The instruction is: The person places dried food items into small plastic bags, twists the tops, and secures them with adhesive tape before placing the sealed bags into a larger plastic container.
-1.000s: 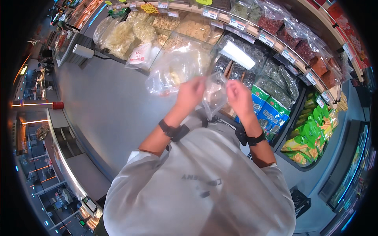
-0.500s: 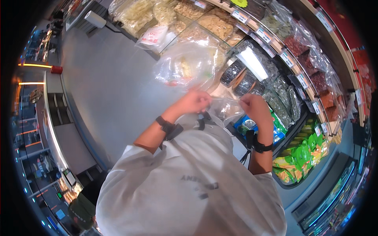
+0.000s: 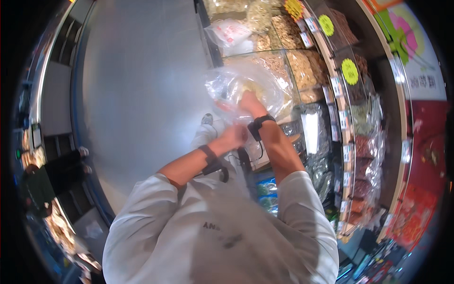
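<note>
1. Grey floor (image 3: 142, 94) is stretching left of the display (image 3: 208, 35).
2. Large clear bag (image 3: 273, 90) is lying on dried goods (image 3: 275, 61).
3. Right hand (image 3: 250, 102) is now reaching to this bag, no longer stretching a small bag with the left hand (image 3: 236, 136); finger closure cannot be told.
4. The left hand is blurring just beside it; hold cannot be told.

The bag (image 3: 236, 83) is large, clear and thin, loosely crumpled and glossy, with a blurred reddish patch low on its left side. It lies slumped across the near part of the bin (image 3: 255, 52), its left side jutting past the bin's left edge. Pale yellowish food (image 3: 254, 87) shows at its middle; whether the right hand (image 3: 249, 102) there is inside or on top cannot be told.
</note>
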Tool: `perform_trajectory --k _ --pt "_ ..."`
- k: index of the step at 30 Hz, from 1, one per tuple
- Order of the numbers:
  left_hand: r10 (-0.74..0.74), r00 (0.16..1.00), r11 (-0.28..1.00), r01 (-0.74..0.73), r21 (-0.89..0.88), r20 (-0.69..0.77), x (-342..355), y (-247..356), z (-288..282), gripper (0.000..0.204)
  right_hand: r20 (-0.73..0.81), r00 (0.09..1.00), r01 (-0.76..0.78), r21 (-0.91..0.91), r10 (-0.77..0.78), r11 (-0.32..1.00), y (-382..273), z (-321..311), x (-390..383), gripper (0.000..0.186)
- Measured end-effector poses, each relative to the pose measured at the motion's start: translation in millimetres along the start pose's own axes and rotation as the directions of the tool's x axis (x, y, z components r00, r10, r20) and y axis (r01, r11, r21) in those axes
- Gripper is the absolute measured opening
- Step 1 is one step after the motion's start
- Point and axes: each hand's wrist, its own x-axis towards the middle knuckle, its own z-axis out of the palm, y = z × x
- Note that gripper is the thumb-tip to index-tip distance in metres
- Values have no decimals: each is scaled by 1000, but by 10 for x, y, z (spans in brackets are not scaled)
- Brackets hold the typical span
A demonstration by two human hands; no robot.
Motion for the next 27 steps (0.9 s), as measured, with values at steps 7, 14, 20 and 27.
perform_trajectory --k 7,14,20,27 --pt "85 995 985 -77 -154 49 97 -332 152 17 361 927 163 -639 106 751 498 -70 264 40" --pt "360 902 932 -361 40 -238 234 -815 569 14 -242 966 -25 -439 -92 898 100 116 371 73" --pt "157 984 980 -144 139 -89 108 -566 184 21 185 893 -375 -201 411 905 882 243 651 77" --pt "130 988 990 -124 73 -77 99 -765 180 22 -166 986 -67 -418 -4 906 246 58 265 79"
